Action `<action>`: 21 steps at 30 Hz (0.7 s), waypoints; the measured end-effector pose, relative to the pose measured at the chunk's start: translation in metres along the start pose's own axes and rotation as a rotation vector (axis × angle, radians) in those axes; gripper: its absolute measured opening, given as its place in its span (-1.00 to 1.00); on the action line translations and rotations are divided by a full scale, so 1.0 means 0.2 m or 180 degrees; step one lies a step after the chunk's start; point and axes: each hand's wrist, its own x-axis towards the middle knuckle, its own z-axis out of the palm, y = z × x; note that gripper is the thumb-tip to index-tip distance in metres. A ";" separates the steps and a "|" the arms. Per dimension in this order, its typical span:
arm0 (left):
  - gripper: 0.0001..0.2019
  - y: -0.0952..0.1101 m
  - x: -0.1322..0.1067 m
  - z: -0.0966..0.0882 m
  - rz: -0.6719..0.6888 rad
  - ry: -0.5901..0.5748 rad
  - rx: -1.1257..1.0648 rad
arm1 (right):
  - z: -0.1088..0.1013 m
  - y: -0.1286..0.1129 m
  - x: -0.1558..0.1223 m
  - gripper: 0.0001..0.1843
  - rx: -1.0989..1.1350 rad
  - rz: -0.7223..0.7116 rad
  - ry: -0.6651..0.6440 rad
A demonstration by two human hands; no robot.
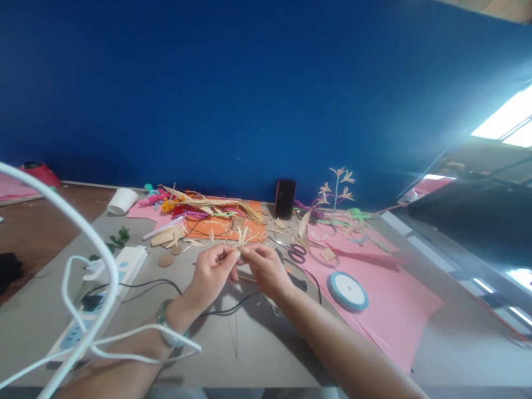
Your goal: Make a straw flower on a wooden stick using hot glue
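Note:
Both hands meet over the middle of the table, pinching the base of a small pale flower (242, 236) made of dry husk strips. Its narrow petals fan upward above the fingertips. My left hand (214, 270) closes thumb and finger on it from the left; a bracelet (166, 323) circles that wrist. My right hand (266, 269) pinches it from the other side. A thin wire (236, 338) hangs below the hands; where it joins the flower is hidden by the fingers. Scissors (296, 253) with dark handles lie just beyond my right hand.
A power strip (128, 265) with a white cable (97, 244) fills the left side. Orange paper (203, 228) under husk strips, a phone (285, 198) and a finished flower stem (336, 194) stand behind. On the right, a tape roll (348, 291) rests on pink paper (399, 310).

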 end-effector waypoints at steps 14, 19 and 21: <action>-0.74 0.00 0.01 0.01 -0.0017 0.0198 -0.0227 | -0.01 -0.01 -0.01 -0.83 -0.0058 -0.0099 0.0220; -0.75 -0.01 0.00 0.01 0.0018 0.0191 -0.0077 | 0.00 -0.03 -0.03 -0.84 -0.0258 -0.0151 0.0229; -0.75 -0.01 0.00 0.02 0.0033 0.0190 -0.0003 | 0.01 -0.04 -0.03 -0.83 -0.0330 -0.0175 0.0272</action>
